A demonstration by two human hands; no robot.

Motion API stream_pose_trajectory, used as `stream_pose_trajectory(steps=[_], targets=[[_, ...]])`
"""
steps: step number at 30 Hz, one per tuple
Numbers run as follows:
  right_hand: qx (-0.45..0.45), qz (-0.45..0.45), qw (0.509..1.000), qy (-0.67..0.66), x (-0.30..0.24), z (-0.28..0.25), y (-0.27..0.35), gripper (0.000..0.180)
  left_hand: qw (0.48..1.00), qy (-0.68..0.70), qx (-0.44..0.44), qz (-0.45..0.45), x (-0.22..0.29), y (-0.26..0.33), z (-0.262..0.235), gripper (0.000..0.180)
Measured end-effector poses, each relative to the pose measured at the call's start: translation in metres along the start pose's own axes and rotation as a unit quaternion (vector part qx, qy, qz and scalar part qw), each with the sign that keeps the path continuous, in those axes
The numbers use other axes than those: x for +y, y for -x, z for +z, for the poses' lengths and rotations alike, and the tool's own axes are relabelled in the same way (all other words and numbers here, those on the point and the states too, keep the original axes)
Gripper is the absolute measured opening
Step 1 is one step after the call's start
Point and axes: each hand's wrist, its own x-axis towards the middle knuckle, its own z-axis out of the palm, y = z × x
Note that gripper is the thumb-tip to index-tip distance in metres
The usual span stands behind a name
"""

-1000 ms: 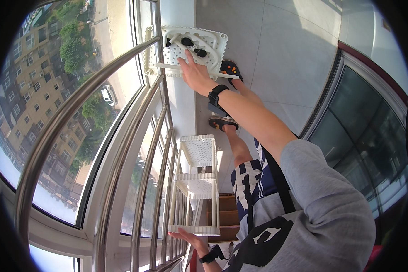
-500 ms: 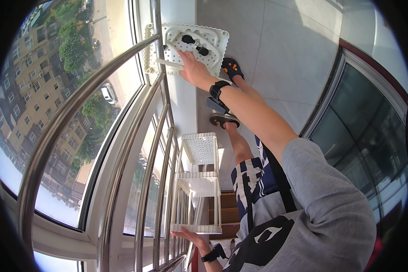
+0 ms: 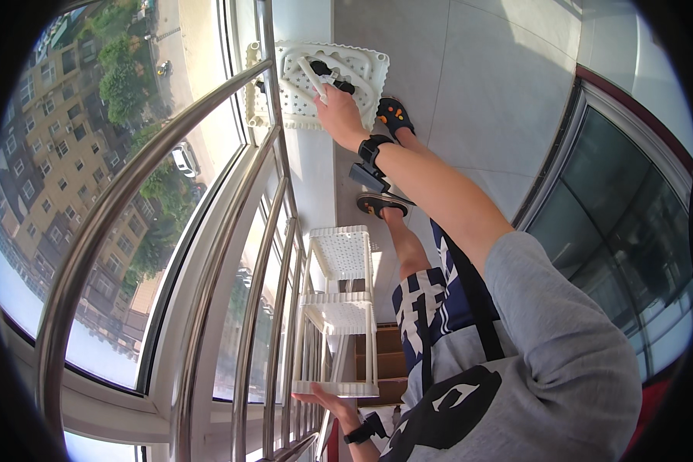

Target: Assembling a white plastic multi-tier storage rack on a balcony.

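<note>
Overhead, white perforated shelf tray (image 3: 339,81) — right hand (image 3: 339,115) touching.

A curved stainless-steel railing (image 3: 131,192) is running down the left half of the frame in front of a big glass window (image 3: 92,231). Pale grey floor tiles (image 3: 500,92) are spreading across the upper right, and a dark glass sliding door (image 3: 624,239) is standing at right.

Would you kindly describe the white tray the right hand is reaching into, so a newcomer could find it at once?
Follow the steel railing along the window to its far end. There, on the tiled floor, lies a white perforated tray, with the right hand reaching into it. Unlike the tall white rack nearer by, it lies flat and apart, holding small dark parts.
</note>
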Motion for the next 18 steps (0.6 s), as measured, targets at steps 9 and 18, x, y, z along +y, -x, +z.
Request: stream_pose_trajectory(steps=[9,18], targets=[[-0.025,0.060,0.995,0.076,0.008,-0.018,-0.009,0.029,0.998,-0.021,-0.038,0.054,0.000,-0.004,0.000,0.061],[-0.004,0.114,0.980,0.163,-0.002,0.012,0.000,0.024,0.996,0.049,-0.001,-0.076,-0.044,0.005,0.001,0.070]])
